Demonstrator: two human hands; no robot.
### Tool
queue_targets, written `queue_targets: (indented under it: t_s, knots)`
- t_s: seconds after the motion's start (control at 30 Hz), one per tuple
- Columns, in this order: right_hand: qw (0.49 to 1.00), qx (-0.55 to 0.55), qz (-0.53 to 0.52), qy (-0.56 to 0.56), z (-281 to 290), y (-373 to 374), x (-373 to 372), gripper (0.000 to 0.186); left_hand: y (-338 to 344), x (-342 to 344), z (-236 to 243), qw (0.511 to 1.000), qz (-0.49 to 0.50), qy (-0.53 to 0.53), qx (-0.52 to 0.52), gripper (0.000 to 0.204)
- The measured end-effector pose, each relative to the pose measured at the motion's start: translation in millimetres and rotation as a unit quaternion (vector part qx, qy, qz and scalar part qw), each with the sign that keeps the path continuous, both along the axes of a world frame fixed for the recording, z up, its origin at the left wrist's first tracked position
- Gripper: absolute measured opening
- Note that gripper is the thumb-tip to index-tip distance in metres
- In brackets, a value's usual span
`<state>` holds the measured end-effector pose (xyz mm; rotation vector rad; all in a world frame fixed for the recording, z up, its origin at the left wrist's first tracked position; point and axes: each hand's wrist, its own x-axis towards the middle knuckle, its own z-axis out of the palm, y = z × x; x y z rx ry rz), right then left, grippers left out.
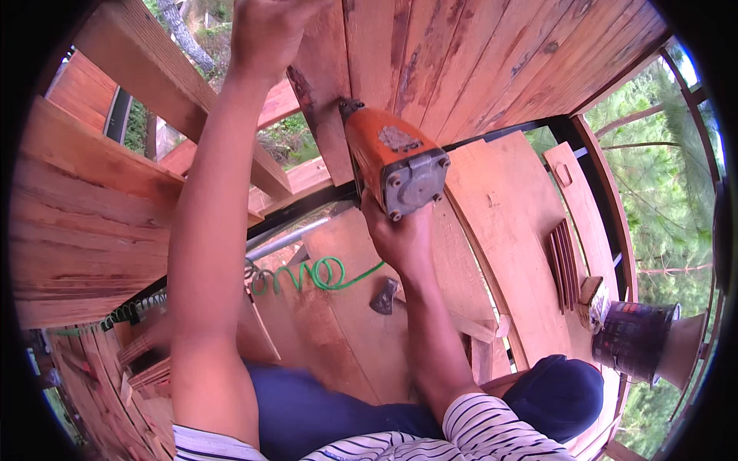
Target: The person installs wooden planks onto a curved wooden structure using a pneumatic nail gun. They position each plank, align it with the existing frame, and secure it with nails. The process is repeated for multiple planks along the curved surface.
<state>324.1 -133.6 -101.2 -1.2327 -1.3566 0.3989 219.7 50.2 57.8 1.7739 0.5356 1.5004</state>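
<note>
My right hand [398,234] is wrapped around the grip of an orange and grey nail gun [396,157]. The gun's nose rests against, or very close to, a reddish wooden board [327,100] at the left edge of a plank wall. Higher up, my left hand [265,34] is at that same board's edge, its fingers partly cut off by the top of the picture. A green coiled air hose [328,274] runs leftward from below my right wrist.
Loose planks [500,207] form the footing below. A dark metal tool head [384,296] lies on them. Toward the right are a stack of thin wooden strips [563,265] and a dark bucket [636,338]. Open timber framing [146,65] stands at the left, with gaps between its beams.
</note>
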Motion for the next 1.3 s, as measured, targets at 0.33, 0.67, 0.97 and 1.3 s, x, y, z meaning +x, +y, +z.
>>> queue_targets:
  t_s: [0.33, 0.67, 0.97, 1.3]
  knots:
    - [0.829, -0.157, 0.012, 0.537, -68.6, -25.0, -26.4, 0.037, 6.5, -2.0, 5.3, 0.990, 0.083, 0.097, -0.067, 0.050]
    - [0.594, -0.206, 0.000, 0.778, -173.8, -26.0, -64.7, 0.026, 9.3, 1.3, -3.3, 0.995, 0.091, 0.026, -0.006, 0.047]
    - [0.544, -0.203, 0.031, 0.813, -178.4, -5.8, -77.3, 0.040, 7.5, 1.7, -3.6, 0.996, 0.090, 0.007, 0.010, 0.047]
    - [0.522, -0.169, 0.070, 0.833, -175.5, -1.9, -93.3, 0.046, -0.3, 8.8, 0.0, 0.997, 0.058, -0.042, 0.021, 0.046]
